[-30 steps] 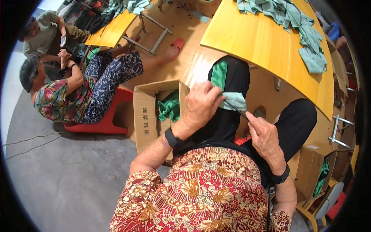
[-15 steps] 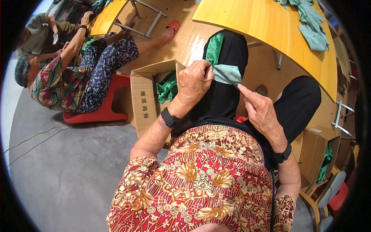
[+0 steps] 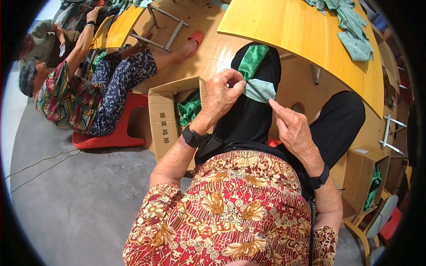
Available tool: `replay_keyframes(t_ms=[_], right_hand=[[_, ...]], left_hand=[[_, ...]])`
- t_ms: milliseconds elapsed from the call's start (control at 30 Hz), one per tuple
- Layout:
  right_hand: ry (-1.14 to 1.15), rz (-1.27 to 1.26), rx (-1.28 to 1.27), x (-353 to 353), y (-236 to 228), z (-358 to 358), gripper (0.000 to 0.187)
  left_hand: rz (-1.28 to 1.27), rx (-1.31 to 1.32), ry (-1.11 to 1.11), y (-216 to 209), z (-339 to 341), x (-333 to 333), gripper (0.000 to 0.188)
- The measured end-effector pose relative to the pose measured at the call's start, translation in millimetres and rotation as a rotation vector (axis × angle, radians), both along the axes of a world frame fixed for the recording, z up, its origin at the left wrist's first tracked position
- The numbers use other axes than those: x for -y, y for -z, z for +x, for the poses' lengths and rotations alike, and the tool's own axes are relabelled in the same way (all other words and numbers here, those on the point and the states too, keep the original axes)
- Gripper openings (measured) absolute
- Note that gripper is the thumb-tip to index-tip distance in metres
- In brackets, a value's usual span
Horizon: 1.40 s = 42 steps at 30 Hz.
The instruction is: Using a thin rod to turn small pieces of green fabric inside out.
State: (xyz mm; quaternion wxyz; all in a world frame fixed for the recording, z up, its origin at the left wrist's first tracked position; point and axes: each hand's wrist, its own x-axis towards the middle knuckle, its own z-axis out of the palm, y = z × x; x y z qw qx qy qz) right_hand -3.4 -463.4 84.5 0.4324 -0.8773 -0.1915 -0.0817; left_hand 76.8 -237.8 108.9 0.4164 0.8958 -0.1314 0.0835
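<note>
My left hand (image 3: 223, 94) is closed in a pinch where a shiny green fabric strip (image 3: 252, 64) meets a pale teal piece of cloth (image 3: 265, 88). Both fabrics lie over my black-trousered left knee. A thin dark rod (image 3: 258, 91) slants across the teal cloth from the left fingertips to my right hand (image 3: 293, 128). The right fingers grip its near end, with the index finger stretched along it. Whether the rod's far tip is inside the green strip is hidden by the left thumb and fingers.
A cardboard box (image 3: 162, 119) with green cloth stands left of my knee; another box (image 3: 355, 177) is at right. A yellow table (image 3: 284, 26) bearing teal cloth (image 3: 355, 37) lies ahead. A co-worker sits on a red chair (image 3: 111, 135) at left.
The green strip now fans out wider and leans to the upper right. Both hands have shifted slightly left and stay closed. The co-worker's arm reaches higher over their table.
</note>
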Motion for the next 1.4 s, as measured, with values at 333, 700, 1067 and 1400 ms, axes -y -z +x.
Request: replay_keyframes(t_ms=[333,700,1067,1400], right_hand=[[0.040,-0.237,-0.036,1.1,-29.1,-9.7,0.041],[0.055,0.103,0.033,-12.6,7.3,17.9,0.039],[0.003,-0.060,-0.007,16.0,-31.6,8.0,0.045],[0.046,-0.215,-0.012,21.5,-24.8,8.9,0.044]], left_hand=[[-0.144,-0.186,0.020,-2.6,-2.1,2.9,0.011],[0.014,0.009,0.034,-2.7,-15.2,24.0,0.009],[0.148,0.270,-0.009,-10.5,12.0,17.4,0.009],[0.105,0.146,-0.014,-3.3,16.2,22.2,0.008]])
